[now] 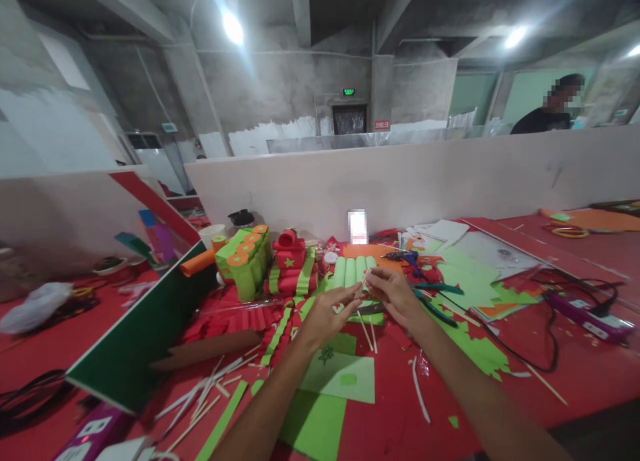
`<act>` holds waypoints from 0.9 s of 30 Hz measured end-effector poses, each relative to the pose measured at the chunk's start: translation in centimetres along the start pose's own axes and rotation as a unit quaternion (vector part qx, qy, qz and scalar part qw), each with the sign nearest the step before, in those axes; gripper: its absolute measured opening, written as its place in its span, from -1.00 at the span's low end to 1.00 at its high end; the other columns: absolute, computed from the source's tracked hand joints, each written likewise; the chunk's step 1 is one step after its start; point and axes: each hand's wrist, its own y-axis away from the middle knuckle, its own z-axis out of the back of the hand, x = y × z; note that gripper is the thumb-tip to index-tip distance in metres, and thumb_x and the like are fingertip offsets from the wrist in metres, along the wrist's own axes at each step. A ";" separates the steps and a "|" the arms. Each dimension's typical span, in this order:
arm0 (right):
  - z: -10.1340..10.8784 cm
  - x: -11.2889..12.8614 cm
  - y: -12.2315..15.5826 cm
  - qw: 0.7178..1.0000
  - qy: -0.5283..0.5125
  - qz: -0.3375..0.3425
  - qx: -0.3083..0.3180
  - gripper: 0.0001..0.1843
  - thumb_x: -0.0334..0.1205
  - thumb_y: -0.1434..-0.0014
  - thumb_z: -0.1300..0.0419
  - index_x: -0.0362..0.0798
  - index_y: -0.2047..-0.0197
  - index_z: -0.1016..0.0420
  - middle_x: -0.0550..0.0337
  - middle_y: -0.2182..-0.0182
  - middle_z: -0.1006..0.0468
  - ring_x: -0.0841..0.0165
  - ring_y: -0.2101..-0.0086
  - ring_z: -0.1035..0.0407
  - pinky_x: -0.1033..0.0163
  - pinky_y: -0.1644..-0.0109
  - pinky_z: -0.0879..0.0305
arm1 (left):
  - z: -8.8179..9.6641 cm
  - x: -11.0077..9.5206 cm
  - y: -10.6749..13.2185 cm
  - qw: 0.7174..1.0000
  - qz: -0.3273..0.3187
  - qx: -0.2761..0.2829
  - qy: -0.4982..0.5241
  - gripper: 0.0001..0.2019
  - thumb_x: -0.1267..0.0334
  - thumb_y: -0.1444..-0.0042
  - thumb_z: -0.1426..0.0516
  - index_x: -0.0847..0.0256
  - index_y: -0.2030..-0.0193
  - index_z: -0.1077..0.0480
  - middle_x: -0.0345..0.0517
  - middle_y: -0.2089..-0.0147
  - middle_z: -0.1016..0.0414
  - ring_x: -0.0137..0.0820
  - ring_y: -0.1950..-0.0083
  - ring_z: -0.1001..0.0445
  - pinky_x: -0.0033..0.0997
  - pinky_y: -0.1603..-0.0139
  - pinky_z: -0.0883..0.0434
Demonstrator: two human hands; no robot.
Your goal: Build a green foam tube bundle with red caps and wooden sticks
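My left hand (336, 309) and my right hand (393, 289) meet over the middle of the red table, fingers pinched around a small pale piece (363, 283). It looks like thin wooden sticks, though the fingers cover much of it. Just beyond my hands lies a row of light-green paper rolls (351, 269). Two thin sticks (369, 333) show below my left hand. Nearer to me are green paper sheets (345, 377), one with a star drawn on it.
Left stand green and orange paper tubes (245, 264) and red rolls with green strips (294, 271). A dark green board (145, 327) leans at the left. Pliers (440, 307), a glue gun (407, 259) and a purple power strip (590, 317) lie right. A lit phone (357, 227) stands behind.
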 end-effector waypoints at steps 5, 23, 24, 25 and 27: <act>-0.2 -0.7 0.1 1.000 -0.022 -0.008 0.014 -0.68 -0.16 0.19 -0.44 -0.12 0.34 -0.56 0.18 0.40 -0.58 0.42 0.43 -0.46 0.34 0.29 -0.43 | -0.8 0.2 0.1 1.000 -0.004 -0.001 0.014 -0.62 0.21 -0.13 -0.13 0.09 -0.11 -0.38 -0.07 0.18 -0.56 -0.36 0.26 -0.49 -0.37 0.15 -0.40; -0.7 -0.6 0.8 0.991 -0.005 -0.081 0.107 -0.70 -0.21 0.12 -0.43 -0.10 0.28 -0.56 0.19 0.42 -0.59 0.46 0.46 -0.46 0.35 0.28 -0.44 | 0.0 0.5 0.5 0.981 -0.001 0.061 0.184 -0.06 0.22 0.23 -0.38 0.04 -0.31 -0.06 0.06 -0.34 -0.10 -0.09 -0.32 -0.12 -0.09 -0.29 -0.13; -0.8 -0.6 0.9 0.990 -0.009 -0.082 0.111 -0.71 -0.21 0.11 -0.42 -0.10 0.27 -0.56 0.19 0.42 -0.59 0.47 0.45 -0.46 0.36 0.28 -0.44 | -0.1 0.5 0.5 0.978 0.000 0.061 0.198 -0.05 0.21 0.25 -0.39 0.05 -0.31 -0.07 0.07 -0.34 -0.09 -0.09 -0.32 -0.10 -0.10 -0.30 -0.11; -0.8 -0.6 1.0 0.990 -0.012 -0.084 0.115 -0.71 -0.21 0.11 -0.42 -0.09 0.27 -0.56 0.19 0.41 -0.59 0.47 0.44 -0.47 0.35 0.27 -0.43 | -0.1 0.5 0.5 0.976 0.002 0.063 0.210 -0.05 0.20 0.26 -0.39 0.06 -0.31 -0.08 0.08 -0.34 -0.09 -0.08 -0.33 -0.09 -0.10 -0.31 -0.09; -1.0 -0.6 1.1 0.988 -0.017 -0.088 0.125 -0.72 -0.20 0.10 -0.41 -0.08 0.27 -0.56 0.18 0.39 -0.60 0.45 0.43 -0.47 0.34 0.26 -0.43 | -0.1 0.6 0.4 0.971 0.008 0.069 0.228 -0.06 0.17 0.28 -0.39 0.09 -0.29 -0.12 0.09 -0.34 -0.10 -0.07 -0.34 -0.07 -0.10 -0.32 -0.07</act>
